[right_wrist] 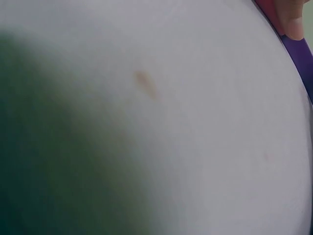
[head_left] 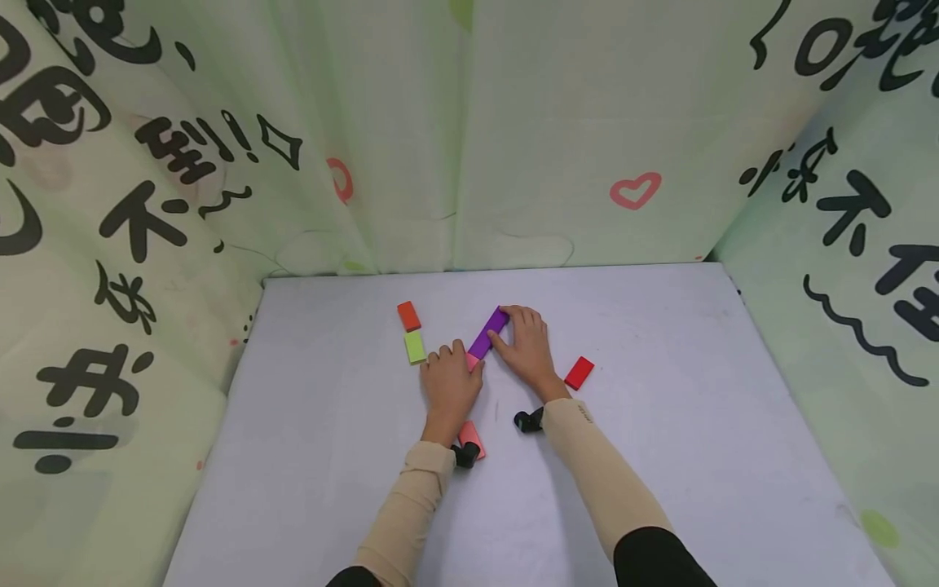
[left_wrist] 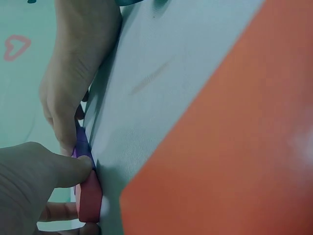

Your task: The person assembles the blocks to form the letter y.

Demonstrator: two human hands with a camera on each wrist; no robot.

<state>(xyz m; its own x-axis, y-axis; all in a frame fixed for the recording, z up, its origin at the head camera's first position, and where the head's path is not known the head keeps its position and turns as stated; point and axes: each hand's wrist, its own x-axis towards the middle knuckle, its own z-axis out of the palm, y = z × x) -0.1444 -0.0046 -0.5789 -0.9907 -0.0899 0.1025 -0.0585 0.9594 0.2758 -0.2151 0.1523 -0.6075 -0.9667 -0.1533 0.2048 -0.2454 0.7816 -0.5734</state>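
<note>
In the head view my left hand pinches a pink block near the middle of the table. Its thumb lies at the joint where this pink block meets a long purple piece in the left wrist view. My right hand holds the purple piece between thumb and fingers, slanting up to the right. Pink and purple touch end to end. Whether the purple length is one block or more, I cannot tell. The right wrist view catches only a fingertip over the joint.
Left of the hands, an orange block and a lime-green block lie end to end. A red block lies by the right wrist. Another pink block sits partly under the left wrist camera. Printed curtains surround the white table.
</note>
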